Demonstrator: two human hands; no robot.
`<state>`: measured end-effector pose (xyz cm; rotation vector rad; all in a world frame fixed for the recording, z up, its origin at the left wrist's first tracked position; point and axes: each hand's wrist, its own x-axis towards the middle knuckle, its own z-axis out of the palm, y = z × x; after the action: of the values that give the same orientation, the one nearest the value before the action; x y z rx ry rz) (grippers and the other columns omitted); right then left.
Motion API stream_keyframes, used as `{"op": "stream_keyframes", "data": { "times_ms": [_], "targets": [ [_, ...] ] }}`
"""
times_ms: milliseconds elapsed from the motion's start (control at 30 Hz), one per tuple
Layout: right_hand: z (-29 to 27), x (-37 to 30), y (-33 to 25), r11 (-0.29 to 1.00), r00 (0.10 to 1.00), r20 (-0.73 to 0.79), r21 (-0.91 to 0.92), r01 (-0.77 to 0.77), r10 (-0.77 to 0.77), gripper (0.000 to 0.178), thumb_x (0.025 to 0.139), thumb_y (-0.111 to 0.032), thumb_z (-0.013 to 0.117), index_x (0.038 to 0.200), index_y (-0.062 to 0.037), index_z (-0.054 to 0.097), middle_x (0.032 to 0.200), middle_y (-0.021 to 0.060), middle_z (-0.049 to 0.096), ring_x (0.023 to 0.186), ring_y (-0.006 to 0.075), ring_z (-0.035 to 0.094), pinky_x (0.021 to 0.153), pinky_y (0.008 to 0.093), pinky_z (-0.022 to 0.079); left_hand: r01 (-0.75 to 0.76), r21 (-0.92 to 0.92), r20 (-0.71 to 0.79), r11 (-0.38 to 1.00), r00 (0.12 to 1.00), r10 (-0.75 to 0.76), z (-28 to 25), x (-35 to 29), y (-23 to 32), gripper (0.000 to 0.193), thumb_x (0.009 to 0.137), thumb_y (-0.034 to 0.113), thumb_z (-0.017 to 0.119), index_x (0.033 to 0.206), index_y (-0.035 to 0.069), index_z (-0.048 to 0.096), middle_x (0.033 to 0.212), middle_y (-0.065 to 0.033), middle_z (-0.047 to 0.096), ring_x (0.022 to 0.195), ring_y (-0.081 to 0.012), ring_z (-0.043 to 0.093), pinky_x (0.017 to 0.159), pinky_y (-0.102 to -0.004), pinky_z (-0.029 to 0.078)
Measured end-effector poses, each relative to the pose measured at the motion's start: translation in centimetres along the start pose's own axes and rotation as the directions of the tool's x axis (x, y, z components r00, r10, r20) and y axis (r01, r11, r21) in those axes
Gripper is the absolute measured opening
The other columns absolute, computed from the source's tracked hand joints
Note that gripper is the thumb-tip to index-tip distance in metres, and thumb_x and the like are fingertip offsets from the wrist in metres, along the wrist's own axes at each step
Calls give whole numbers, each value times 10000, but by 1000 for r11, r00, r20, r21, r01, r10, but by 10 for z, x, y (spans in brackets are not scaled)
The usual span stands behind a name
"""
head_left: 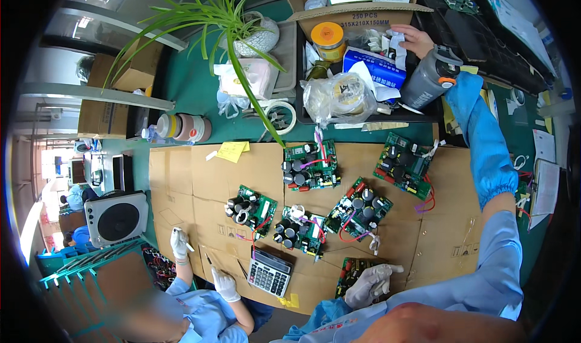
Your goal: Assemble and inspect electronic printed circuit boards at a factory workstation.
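My left hand (pixel 370 285), in a white glove, lies over the right part of a green circuit board (pixel 349 273) at the table's near edge. One finger stretches out to the right, and the hand's underside is hidden. My right arm, in a blue sleeve cover, reaches far forward. My bare right hand (pixel 416 41) is behind a grey bottle (pixel 431 78), its bent fingers at a piece of white paper (pixel 397 51) in the black tray (pixel 417 118). The thumb is hidden. Beside the paper stands a blue box (pixel 374 70).
Several green circuit boards (pixel 311 164) with wires lie on the cardboard sheet (pixel 181 185). A calculator (pixel 270 273) sits near a co-worker's gloved hand (pixel 225 284). An orange-lidded jar (pixel 328 40) and a plastic-wrapped roll (pixel 342 98) fill the tray. A plant (pixel 233 22) overhangs the table.
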<state>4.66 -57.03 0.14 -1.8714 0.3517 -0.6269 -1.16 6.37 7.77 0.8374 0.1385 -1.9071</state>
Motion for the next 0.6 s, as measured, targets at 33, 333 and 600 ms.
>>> {"op": "stream_keyframes", "data": {
  "times_ms": [33, 333, 600],
  "targets": [
    [11, -3, 4, 994, 997, -45, -84, 66, -70, 557, 823, 156, 586, 1341, -46, 561, 1382, 63, 533, 1297, 221, 512, 1088, 330, 423, -11, -2, 7, 1000, 1000, 11, -3, 0, -4, 536, 1003, 329, 526, 1283, -128, 509, 584, 42, 381, 492, -56, 398, 539, -212, 395],
    [21, -9, -29, 526, 963, 148, -814, 248, -225, 204, 883, -192, 669, 876, 0, 736, 1262, 38, 588, 1185, 284, 469, 987, 390, 404, 2, -19, -10, 1000, 1000, -2, -3, 2, -3, 536, 1018, 326, 500, 1288, -137, 494, 563, 37, 386, 509, -59, 419, 534, -209, 384],
    [-25, -10, -32, 964, 988, -30, -222, 144, -155, 386, 1042, -304, 494, 1327, -63, 595, 1421, 91, 492, 1205, 239, 557, 1067, 344, 401, -82, 152, -30, 985, 996, 87, 9, -1, 6, 521, 1023, 327, 447, 1254, -133, 528, 539, 45, 367, 505, -56, 395, 540, -199, 366]
  ]
}}
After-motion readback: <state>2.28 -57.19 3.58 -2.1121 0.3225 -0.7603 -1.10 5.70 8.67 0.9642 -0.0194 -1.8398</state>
